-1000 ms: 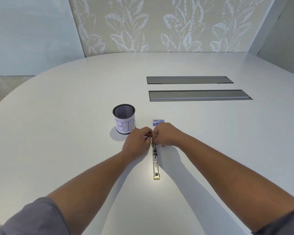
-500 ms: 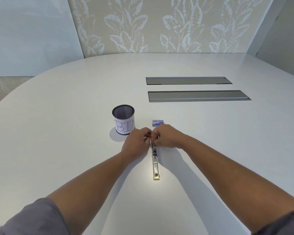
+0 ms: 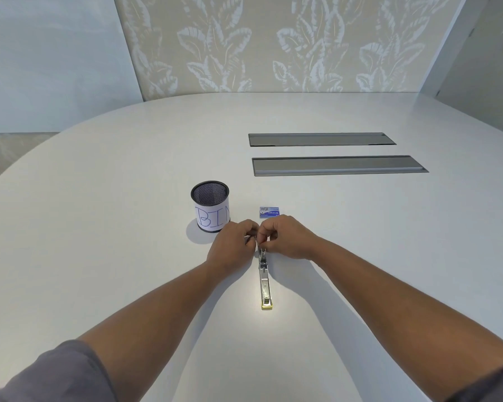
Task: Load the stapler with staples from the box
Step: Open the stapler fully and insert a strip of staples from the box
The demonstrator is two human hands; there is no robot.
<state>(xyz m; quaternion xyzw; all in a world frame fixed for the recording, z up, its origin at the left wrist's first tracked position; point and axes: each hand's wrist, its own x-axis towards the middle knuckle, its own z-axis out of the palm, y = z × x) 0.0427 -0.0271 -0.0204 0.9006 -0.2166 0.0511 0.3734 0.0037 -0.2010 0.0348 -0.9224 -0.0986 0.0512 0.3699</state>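
A slim metal stapler (image 3: 265, 282) with a yellow near end lies lengthwise on the white table (image 3: 99, 227), opened out flat. My left hand (image 3: 233, 246) and my right hand (image 3: 285, 237) meet over its far end, fingers pinched on the raised part there. What sits between the fingertips is hidden. A small blue staple box (image 3: 269, 212) lies closed just beyond my right hand, apart from it.
A black mesh cup (image 3: 210, 206) with a paper label reading BIN stands left of the staple box, close to my left hand. Two grey cable hatches (image 3: 331, 165) are set into the table farther back. A leaf-patterned wall rises behind.
Both hands stay at the far end of the stapler; only small finger shifts show. The stapler and the box have not moved.
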